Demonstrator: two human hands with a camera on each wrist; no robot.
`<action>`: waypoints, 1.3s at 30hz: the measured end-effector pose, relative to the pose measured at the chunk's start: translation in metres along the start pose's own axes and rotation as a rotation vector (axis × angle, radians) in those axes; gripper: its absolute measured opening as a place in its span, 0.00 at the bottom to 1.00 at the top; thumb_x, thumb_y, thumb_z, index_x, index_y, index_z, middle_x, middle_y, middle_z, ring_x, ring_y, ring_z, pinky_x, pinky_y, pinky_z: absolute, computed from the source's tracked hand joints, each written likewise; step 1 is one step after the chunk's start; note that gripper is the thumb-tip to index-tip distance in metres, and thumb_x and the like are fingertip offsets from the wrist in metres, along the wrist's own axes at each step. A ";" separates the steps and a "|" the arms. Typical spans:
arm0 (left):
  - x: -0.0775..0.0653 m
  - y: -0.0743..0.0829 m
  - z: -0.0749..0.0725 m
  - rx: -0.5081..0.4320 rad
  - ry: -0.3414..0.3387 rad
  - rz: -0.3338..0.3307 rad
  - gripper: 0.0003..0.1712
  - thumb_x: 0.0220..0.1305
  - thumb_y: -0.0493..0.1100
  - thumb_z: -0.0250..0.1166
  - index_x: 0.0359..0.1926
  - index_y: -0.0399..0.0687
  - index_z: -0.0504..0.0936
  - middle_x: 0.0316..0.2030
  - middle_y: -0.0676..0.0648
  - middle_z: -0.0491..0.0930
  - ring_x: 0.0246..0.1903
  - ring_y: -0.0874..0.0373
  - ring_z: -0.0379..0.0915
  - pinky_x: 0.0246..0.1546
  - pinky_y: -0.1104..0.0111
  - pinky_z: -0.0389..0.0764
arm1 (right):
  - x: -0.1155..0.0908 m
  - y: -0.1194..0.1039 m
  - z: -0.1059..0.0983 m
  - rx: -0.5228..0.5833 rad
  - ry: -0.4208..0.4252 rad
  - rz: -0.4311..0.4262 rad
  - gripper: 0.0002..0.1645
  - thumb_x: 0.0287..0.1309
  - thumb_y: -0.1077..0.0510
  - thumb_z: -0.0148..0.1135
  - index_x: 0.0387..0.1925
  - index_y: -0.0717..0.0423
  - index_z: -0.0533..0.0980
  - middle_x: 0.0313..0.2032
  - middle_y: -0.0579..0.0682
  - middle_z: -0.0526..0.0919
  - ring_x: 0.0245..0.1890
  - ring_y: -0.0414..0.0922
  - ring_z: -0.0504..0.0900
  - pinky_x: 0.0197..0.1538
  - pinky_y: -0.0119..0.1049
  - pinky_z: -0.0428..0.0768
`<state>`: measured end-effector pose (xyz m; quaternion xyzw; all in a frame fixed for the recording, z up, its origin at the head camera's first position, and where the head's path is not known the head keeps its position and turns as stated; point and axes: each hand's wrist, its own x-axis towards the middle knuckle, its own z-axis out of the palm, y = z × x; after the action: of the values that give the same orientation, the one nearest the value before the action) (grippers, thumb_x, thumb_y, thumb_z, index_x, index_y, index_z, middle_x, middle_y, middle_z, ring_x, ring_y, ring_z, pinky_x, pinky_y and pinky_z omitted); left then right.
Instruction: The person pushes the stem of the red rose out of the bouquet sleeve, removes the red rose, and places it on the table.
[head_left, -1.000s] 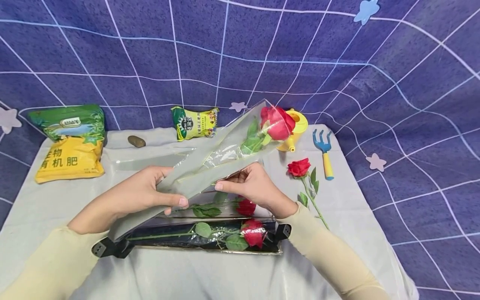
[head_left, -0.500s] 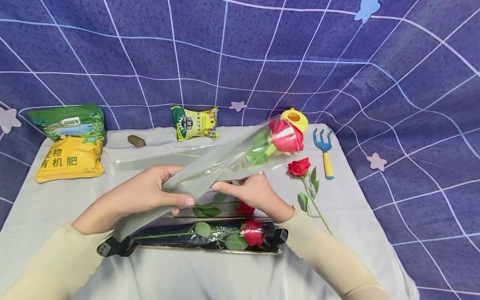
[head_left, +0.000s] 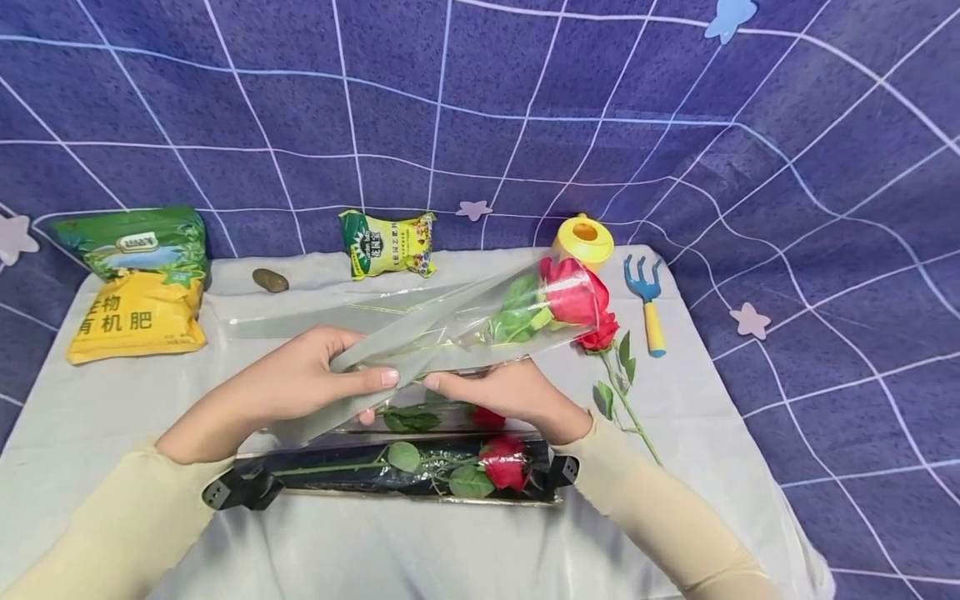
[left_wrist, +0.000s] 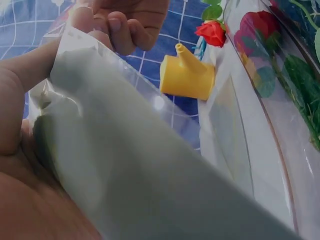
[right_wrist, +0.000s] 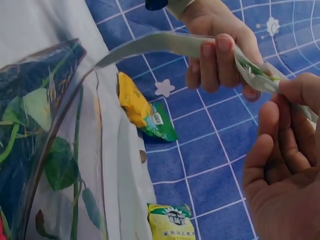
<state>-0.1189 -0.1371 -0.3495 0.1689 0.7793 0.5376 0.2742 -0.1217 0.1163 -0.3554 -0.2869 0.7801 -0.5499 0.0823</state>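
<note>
Over the table, a red rose (head_left: 573, 292) lies inside a clear-and-grey plastic flower sleeve (head_left: 450, 325), bloom pointing right. My left hand (head_left: 288, 383) grips the sleeve's narrow part, thumb on top and fingers behind. With thumb and forefinger, my right hand (head_left: 525, 400) pinches the sleeve's lower edge; the right wrist view shows the folded edge between both hands, green stem (right_wrist: 255, 70) inside. Below the hands, a rose in black wrap (head_left: 352, 475) lies on the cloth. Behind it is another wrapped rose (head_left: 487, 417), partly hidden by my right hand.
A loose rose (head_left: 622, 396) lies at right, near a blue-and-yellow hand fork (head_left: 651, 312). Along the back stand a yellow watering can (head_left: 583, 240), a small fertilizer packet (head_left: 390, 246), a stone (head_left: 270, 281) and a large green-and-yellow bag (head_left: 138, 317). A flat sleeve (head_left: 288, 323) lies behind my left hand.
The held sleeve has tilted flatter, its rose end lowering and shifting right until it overlaps the loose rose's bloom. My left hand has slid slightly right, while the right hand keeps its pinch.
</note>
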 end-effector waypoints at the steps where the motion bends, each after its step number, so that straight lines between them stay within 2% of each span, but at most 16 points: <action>1: 0.000 0.000 0.000 -0.005 -0.006 -0.001 0.18 0.61 0.54 0.63 0.44 0.46 0.80 0.21 0.41 0.81 0.24 0.43 0.79 0.24 0.57 0.79 | 0.000 -0.001 0.001 -0.016 0.007 0.010 0.22 0.50 0.57 0.71 0.49 0.49 0.77 0.44 0.37 0.81 0.44 0.37 0.77 0.49 0.35 0.74; 5: 0.000 0.000 -0.001 -0.001 -0.018 0.010 0.18 0.63 0.53 0.62 0.45 0.44 0.79 0.21 0.41 0.81 0.23 0.44 0.79 0.24 0.57 0.79 | -0.001 -0.005 0.002 -0.044 0.025 0.041 0.20 0.50 0.55 0.71 0.47 0.46 0.78 0.43 0.34 0.80 0.44 0.34 0.77 0.49 0.33 0.74; 9: 0.000 0.000 -0.001 0.010 -0.016 -0.011 0.19 0.63 0.54 0.61 0.44 0.44 0.79 0.21 0.41 0.81 0.23 0.45 0.79 0.24 0.58 0.79 | 0.000 -0.005 0.003 -0.013 0.020 -0.036 0.22 0.49 0.59 0.72 0.48 0.53 0.77 0.44 0.37 0.81 0.46 0.37 0.76 0.51 0.35 0.72; 13: -0.001 0.000 -0.001 0.011 -0.020 -0.036 0.19 0.63 0.56 0.60 0.45 0.46 0.79 0.21 0.41 0.81 0.22 0.45 0.79 0.24 0.57 0.79 | 0.001 -0.005 0.003 0.008 0.022 -0.061 0.24 0.47 0.60 0.72 0.49 0.53 0.77 0.44 0.38 0.81 0.47 0.38 0.76 0.53 0.35 0.71; 19: 0.001 -0.001 0.000 -0.015 -0.032 -0.030 0.18 0.64 0.55 0.60 0.46 0.47 0.79 0.22 0.40 0.81 0.23 0.43 0.79 0.25 0.56 0.79 | -0.003 -0.006 0.005 -0.031 0.064 0.002 0.24 0.48 0.55 0.73 0.48 0.49 0.77 0.44 0.36 0.80 0.47 0.35 0.76 0.51 0.33 0.72; 20: 0.002 -0.002 0.001 0.014 -0.011 -0.008 0.18 0.64 0.55 0.60 0.47 0.49 0.79 0.25 0.42 0.81 0.25 0.45 0.79 0.27 0.56 0.79 | -0.004 -0.006 0.005 -0.041 0.064 0.031 0.22 0.49 0.54 0.72 0.47 0.48 0.77 0.43 0.34 0.80 0.46 0.34 0.76 0.50 0.32 0.73; 22: 0.002 -0.002 0.002 0.106 0.068 0.055 0.19 0.63 0.56 0.61 0.50 0.54 0.77 0.33 0.47 0.82 0.32 0.50 0.79 0.33 0.58 0.78 | -0.005 -0.007 0.006 -0.031 0.069 0.073 0.21 0.50 0.53 0.70 0.48 0.47 0.77 0.43 0.34 0.80 0.46 0.33 0.76 0.51 0.31 0.72; 25: 0.001 -0.001 0.006 0.326 0.274 0.211 0.25 0.58 0.58 0.64 0.55 0.60 0.72 0.48 0.55 0.75 0.46 0.57 0.71 0.44 0.58 0.73 | -0.004 -0.007 0.006 0.020 0.100 0.090 0.21 0.52 0.54 0.69 0.49 0.49 0.77 0.44 0.36 0.80 0.46 0.34 0.76 0.51 0.32 0.73; 27: -0.002 0.005 0.011 0.485 0.443 0.376 0.28 0.54 0.61 0.67 0.53 0.58 0.73 0.54 0.54 0.70 0.52 0.55 0.65 0.48 0.56 0.67 | -0.003 -0.006 0.006 0.061 0.141 0.087 0.21 0.51 0.57 0.70 0.49 0.52 0.77 0.44 0.39 0.81 0.46 0.36 0.77 0.51 0.35 0.73; 29: -0.007 0.013 0.018 0.621 0.570 0.567 0.26 0.52 0.64 0.67 0.46 0.54 0.77 0.54 0.48 0.70 0.54 0.48 0.63 0.50 0.52 0.64 | -0.002 -0.005 0.005 0.101 0.167 0.093 0.22 0.51 0.58 0.70 0.49 0.54 0.76 0.42 0.41 0.82 0.43 0.38 0.78 0.49 0.37 0.75; 31: -0.009 0.021 0.024 0.755 0.656 0.737 0.24 0.52 0.64 0.66 0.37 0.50 0.79 0.53 0.42 0.71 0.53 0.42 0.63 0.50 0.49 0.63 | -0.002 -0.004 0.005 0.164 0.171 0.117 0.19 0.51 0.58 0.69 0.47 0.55 0.76 0.37 0.45 0.83 0.38 0.42 0.81 0.44 0.39 0.77; 33: -0.009 0.028 0.030 0.862 0.700 0.854 0.23 0.56 0.63 0.63 0.32 0.48 0.80 0.50 0.39 0.74 0.49 0.38 0.66 0.47 0.48 0.64 | -0.002 -0.002 0.006 0.249 0.154 0.124 0.17 0.53 0.60 0.67 0.45 0.57 0.76 0.33 0.51 0.84 0.34 0.50 0.82 0.40 0.43 0.78; 36: -0.007 0.030 0.035 0.935 0.694 0.885 0.13 0.58 0.53 0.63 0.30 0.48 0.82 0.47 0.40 0.75 0.47 0.39 0.67 0.45 0.49 0.65 | -0.002 -0.001 0.007 0.328 0.140 0.135 0.14 0.54 0.61 0.66 0.43 0.58 0.77 0.29 0.56 0.83 0.30 0.57 0.81 0.36 0.44 0.79; 39: -0.005 0.030 0.038 0.899 0.697 0.860 0.08 0.58 0.46 0.61 0.28 0.48 0.83 0.44 0.42 0.76 0.46 0.41 0.68 0.46 0.51 0.66 | -0.001 -0.001 0.009 0.364 0.143 0.122 0.16 0.54 0.63 0.65 0.46 0.59 0.76 0.34 0.55 0.83 0.31 0.55 0.81 0.37 0.45 0.79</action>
<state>-0.0927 -0.1006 -0.3306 0.3764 0.8322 0.2473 -0.3234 -0.1164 0.1098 -0.3582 -0.1795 0.6877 -0.6948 0.1103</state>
